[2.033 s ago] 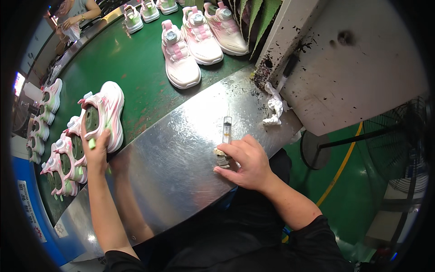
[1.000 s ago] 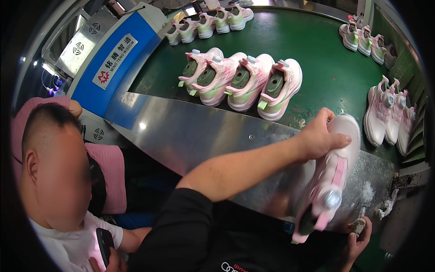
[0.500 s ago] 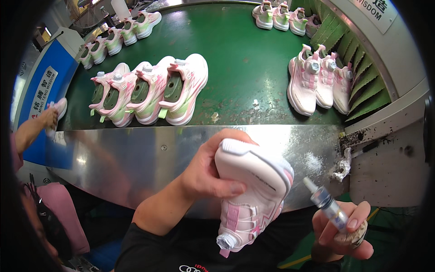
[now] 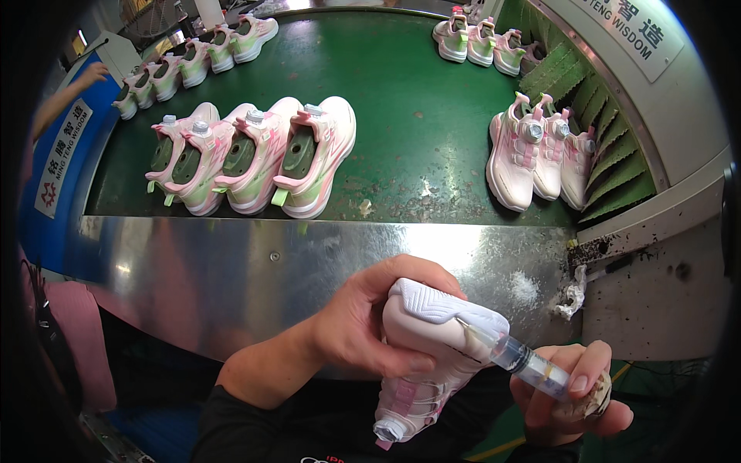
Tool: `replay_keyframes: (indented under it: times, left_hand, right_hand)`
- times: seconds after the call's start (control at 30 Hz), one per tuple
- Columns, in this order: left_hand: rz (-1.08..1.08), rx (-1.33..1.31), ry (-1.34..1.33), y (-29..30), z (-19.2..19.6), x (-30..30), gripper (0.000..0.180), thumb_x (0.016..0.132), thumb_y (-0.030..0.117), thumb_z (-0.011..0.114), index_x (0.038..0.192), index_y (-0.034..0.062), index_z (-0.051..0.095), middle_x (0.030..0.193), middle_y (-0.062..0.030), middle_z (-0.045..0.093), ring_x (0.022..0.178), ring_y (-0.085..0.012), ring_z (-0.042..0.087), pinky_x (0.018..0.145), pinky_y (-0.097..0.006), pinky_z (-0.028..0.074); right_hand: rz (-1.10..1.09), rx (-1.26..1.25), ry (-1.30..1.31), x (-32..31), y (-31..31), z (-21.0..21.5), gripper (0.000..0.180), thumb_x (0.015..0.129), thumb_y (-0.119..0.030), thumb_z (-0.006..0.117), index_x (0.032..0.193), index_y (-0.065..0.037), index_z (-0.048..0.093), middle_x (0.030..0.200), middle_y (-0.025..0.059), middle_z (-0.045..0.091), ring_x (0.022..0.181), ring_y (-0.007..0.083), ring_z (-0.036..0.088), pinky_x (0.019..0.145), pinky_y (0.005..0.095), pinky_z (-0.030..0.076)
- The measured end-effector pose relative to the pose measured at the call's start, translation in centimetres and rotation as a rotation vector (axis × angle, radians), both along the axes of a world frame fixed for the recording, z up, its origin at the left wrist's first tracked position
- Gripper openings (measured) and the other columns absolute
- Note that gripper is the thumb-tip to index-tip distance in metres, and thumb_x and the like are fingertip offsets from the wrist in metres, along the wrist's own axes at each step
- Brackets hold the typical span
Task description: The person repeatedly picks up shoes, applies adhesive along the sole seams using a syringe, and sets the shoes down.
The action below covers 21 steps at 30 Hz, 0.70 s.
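Pink-and-white throughout, this lot runs left to right as follows. At ten o'clock, a row of four pink shoes (image 4: 255, 158) lies on its sides on the green conveyor belt (image 4: 409, 92), openings showing green insoles. Below the belt, a bare steel bench (image 4: 231, 270) spans the middle. At six o'clock, the left hand (image 4: 370, 324) is closed around a pink shoe (image 4: 432, 347), held sole up with the toe pointing down; fingers wrap its heel end, so the shoe sits at three o'clock of that hand. At five o'clock, the right hand (image 4: 567, 397) is closed on a clear syringe (image 4: 509, 355), thumb over the barrel, its tip touching the sole's edge. At two o'clock, three more shoes (image 4: 536, 150) stand upright on the belt beside green ribbed matting (image 4: 617, 166).
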State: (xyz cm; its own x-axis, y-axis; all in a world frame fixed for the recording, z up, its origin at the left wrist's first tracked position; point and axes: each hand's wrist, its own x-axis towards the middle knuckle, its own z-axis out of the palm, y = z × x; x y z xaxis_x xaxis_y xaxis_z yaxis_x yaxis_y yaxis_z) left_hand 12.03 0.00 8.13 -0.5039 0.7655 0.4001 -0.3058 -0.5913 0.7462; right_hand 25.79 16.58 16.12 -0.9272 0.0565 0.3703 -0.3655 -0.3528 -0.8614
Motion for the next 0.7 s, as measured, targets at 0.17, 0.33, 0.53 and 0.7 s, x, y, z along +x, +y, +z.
replay_keyframes:
  times: [0.17, 0.33, 0.53, 0.7]
  left_hand:
    - [0.010, -0.001, 0.034, 0.0, 0.1, 0.0, 0.056, 0.064, -0.005, 0.073, 0.115, 0.0033, 0.050, 0.108, -0.0083, 0.055, 0.102, -0.0163, 0.053, 0.087, -0.031, 0.043]
    - [0.071, -0.074, -0.071, -0.3, -0.3, 0.2, 0.066, 0.057, 0.005, 0.080, 0.115, 0.0031, 0.048, 0.109, -0.0219, 0.056, 0.104, -0.0295, 0.056, 0.088, -0.042, 0.046]
    - [0.102, -0.112, -0.047, -0.4, -0.4, -0.2, 0.067, 0.056, 0.007, 0.079, 0.114, 0.0033, 0.047, 0.109, -0.0215, 0.056, 0.103, -0.0289, 0.056, 0.088, -0.039, 0.045]
    - [0.078, -0.117, -0.064, -0.4, -0.7, -1.0, 0.070, 0.058, 0.009, 0.078, 0.118, 0.0037, 0.042, 0.109, -0.0218, 0.055, 0.102, -0.0289, 0.056, 0.087, -0.039, 0.046]
  right_hand:
    - [-0.006, 0.014, -0.004, 0.4, 0.5, -0.3, 0.046, 0.086, -0.053, 0.051, 0.094, -0.008, 0.049, 0.058, 0.0116, 0.057, 0.037, 0.0141, 0.038, 0.034, 0.0251, 0.028]
    - [-0.041, 0.061, 0.022, -0.1, -0.1, 0.0, 0.047, 0.087, -0.054, 0.048, 0.095, -0.008, 0.048, 0.057, 0.0104, 0.056, 0.036, 0.0142, 0.038, 0.034, 0.0255, 0.028]
    - [-0.008, 0.090, 0.024, 0.6, 0.7, -0.7, 0.048, 0.087, -0.056, 0.047, 0.098, -0.009, 0.047, 0.056, 0.0080, 0.054, 0.037, 0.0136, 0.039, 0.035, 0.0253, 0.027]
    - [-0.083, 0.081, -0.010, 1.4, 1.0, -2.0, 0.050, 0.085, -0.058, 0.048, 0.097, -0.010, 0.047, 0.056, 0.0086, 0.054, 0.037, 0.0141, 0.035, 0.035, 0.0263, 0.026]
